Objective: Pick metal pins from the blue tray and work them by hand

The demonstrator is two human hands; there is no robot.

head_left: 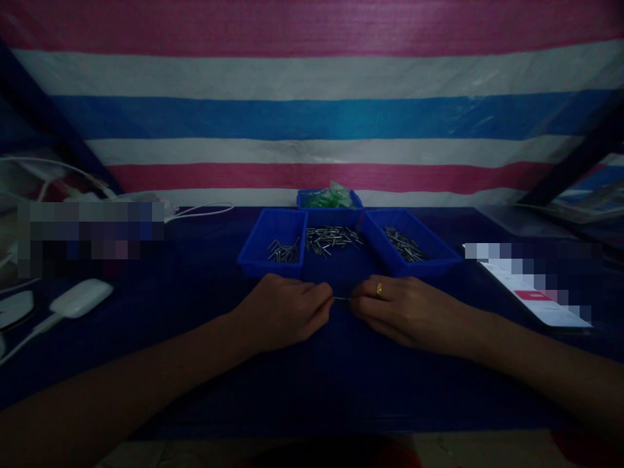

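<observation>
My left hand and right hand each pinch what appears to be a thin metal pin.

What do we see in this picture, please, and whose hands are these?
This is one picture, from a camera worn on a person's head, looking forward and down. No robot is here: the bare left hand and the bare right hand, with a gold-coloured ring, belong to that person. A thin metal-looking piece spans the gap between their fingers, its ends hidden.

On the dark blue table, beyond the hands, blue plastic trays stand left and right, both with small metal pieces inside. More such pieces lie between them. Behind is a blue tray with green, plastic-looking material. A white plug-like block with a cable lies at the left, and a flat, bright-screened device, partly blurred, at the right.
</observation>
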